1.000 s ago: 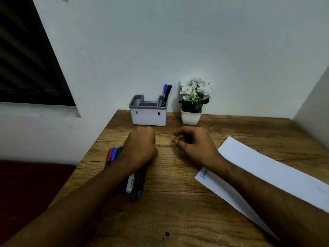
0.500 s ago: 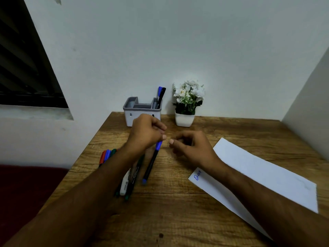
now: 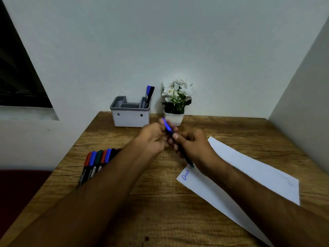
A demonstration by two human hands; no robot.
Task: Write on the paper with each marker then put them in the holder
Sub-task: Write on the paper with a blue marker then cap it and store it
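Both hands meet over the middle of the wooden table point(image 3: 160, 211) around a blue-capped marker point(image 3: 167, 126). My left hand point(image 3: 153, 139) grips its capped upper end, and my right hand point(image 3: 194, 148) grips the dark barrel, whose lower tip pokes out over the corner of the white paper point(image 3: 249, 172). The paper lies at the right with a blue scribble near that corner. A row of several markers point(image 3: 96, 163) lies at the left, partly hidden by my left forearm. The grey holder point(image 3: 130, 118) stands at the back with two markers point(image 3: 149, 95) in its right compartment.
A small white pot of white flowers point(image 3: 175, 104) stands right of the holder against the back wall. A side wall closes off the table's right. The table's left edge drops to a dark red floor.
My left hand lifted a blue marker from the row and carried it right. My right hand closed on its barrel, and the marker now tilts between both hands.
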